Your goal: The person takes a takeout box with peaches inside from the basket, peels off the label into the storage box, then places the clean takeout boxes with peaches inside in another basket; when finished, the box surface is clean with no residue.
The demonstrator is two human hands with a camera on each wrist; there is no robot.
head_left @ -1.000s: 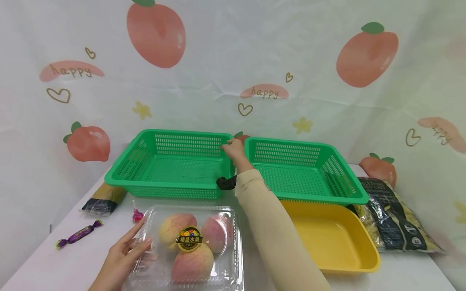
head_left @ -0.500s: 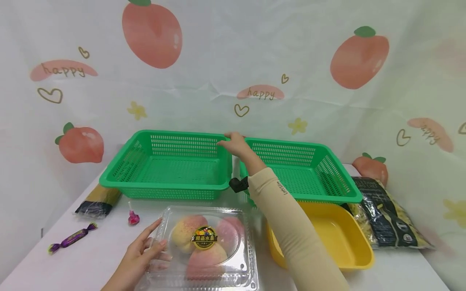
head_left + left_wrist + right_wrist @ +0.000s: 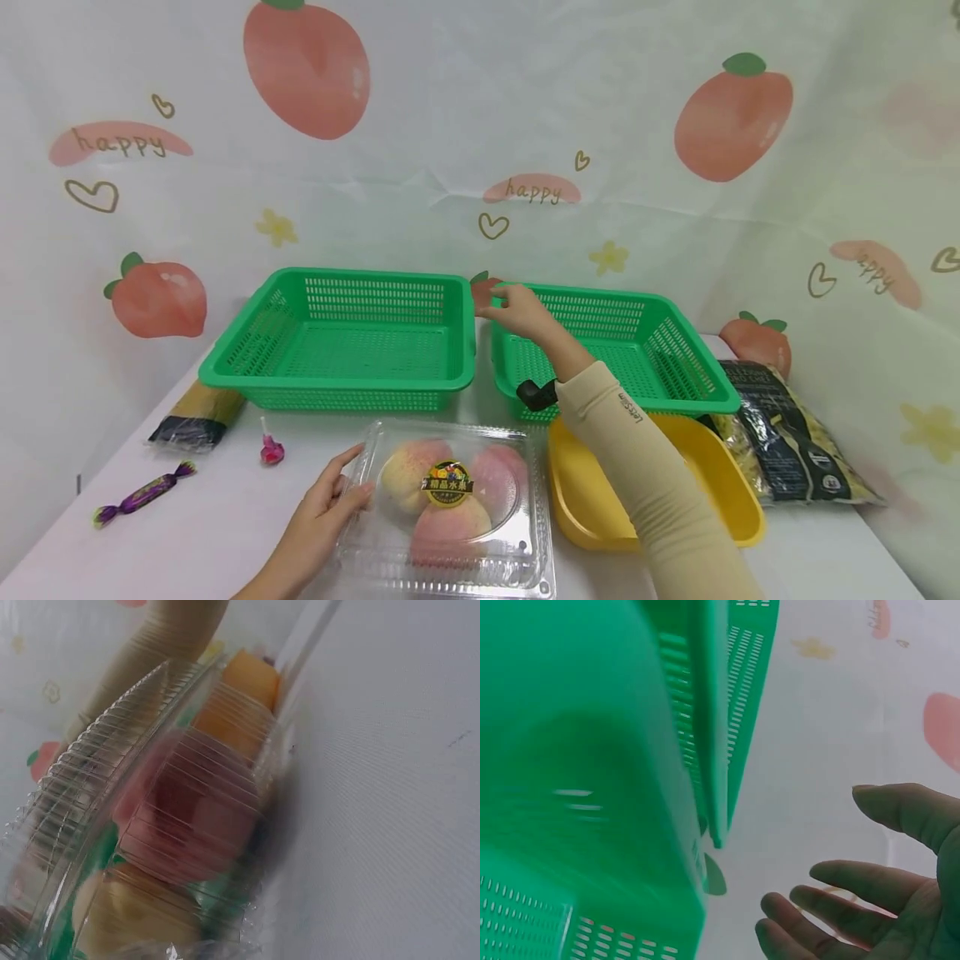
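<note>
My left hand point(image 3: 322, 508) rests with relaxed fingers against the left side of the clear peach clamshell point(image 3: 450, 508) on the white table point(image 3: 187, 533). My right hand point(image 3: 521, 312) is loose, holding nothing, hovering at the right green basket point(image 3: 675, 367) rim

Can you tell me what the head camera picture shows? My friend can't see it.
A person's left hand touches a clear box of peaches on a white table. Their right hand hovers open over the right green basket, beside the left green basket.
</note>
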